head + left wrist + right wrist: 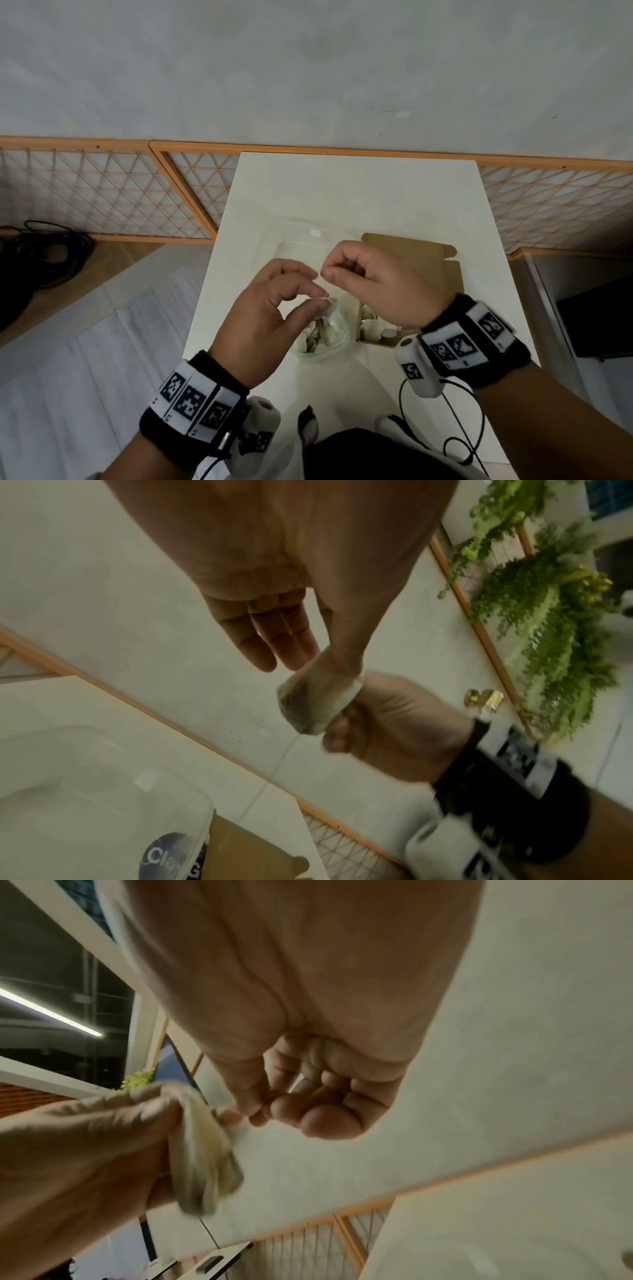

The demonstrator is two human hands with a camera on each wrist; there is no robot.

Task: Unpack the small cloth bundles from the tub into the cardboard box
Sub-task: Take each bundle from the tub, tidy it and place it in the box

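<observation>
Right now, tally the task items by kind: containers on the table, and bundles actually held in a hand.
Clear tub: 1
Cardboard box: 1
Held cloth bundle, pinched by the left hand: 1
Total: 3
Bundles inside tub and box are too blurred to count.

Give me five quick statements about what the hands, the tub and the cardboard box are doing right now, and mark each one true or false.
1. The left hand pinches a small cloth bundle. True.
2. The right hand lies flat and open on the table. False: it is raised, fingers curled, pinching something thin by the bundle.
3. The clear tub is empty. False: pale bundles lie in it.
4. The cardboard box sits to the right of the tub. True.
5. The held bundle rests inside the box. False: it is held up above the tub.
</observation>
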